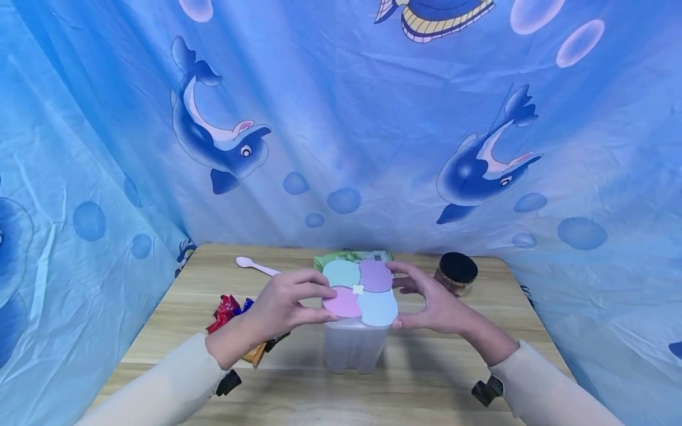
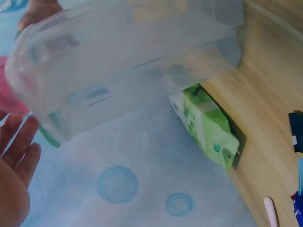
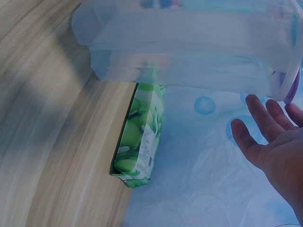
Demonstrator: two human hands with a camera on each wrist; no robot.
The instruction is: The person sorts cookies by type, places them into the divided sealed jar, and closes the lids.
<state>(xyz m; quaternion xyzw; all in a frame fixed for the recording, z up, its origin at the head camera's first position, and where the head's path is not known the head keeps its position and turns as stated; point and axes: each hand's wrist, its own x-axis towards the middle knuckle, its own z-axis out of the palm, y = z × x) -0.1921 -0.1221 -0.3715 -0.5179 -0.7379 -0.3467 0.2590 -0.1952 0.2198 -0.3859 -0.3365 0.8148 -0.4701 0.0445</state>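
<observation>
A translucent container (image 1: 356, 349) is standing upright on the table (image 1: 298, 393), as it seems, though whether its base is fully touching is not easy to tell. Its four-petal lid (image 1: 377, 309) is sitting on top, between two hands. The left hand (image 1: 290, 299) is touching the pink petal (image 1: 342, 303), with its thumb near the edge; whether this grip is really pinching, one cannot tell. The right hand (image 1: 439, 305) is showing a wide grip, thumb and fingers spreading apart along the lid's side. Behind the container a green packet (image 3: 135, 137) is lying, and near the right hand a dark-capped jar (image 1: 457, 274) is standing. Uneven pressure could be causing trouble: if one hand were pushing harder, the tall container could be tipping toward the packet. A petal could be coming loose if a thumb were catching its edge, and a careless right wrist could be knocking the jar
</observation>
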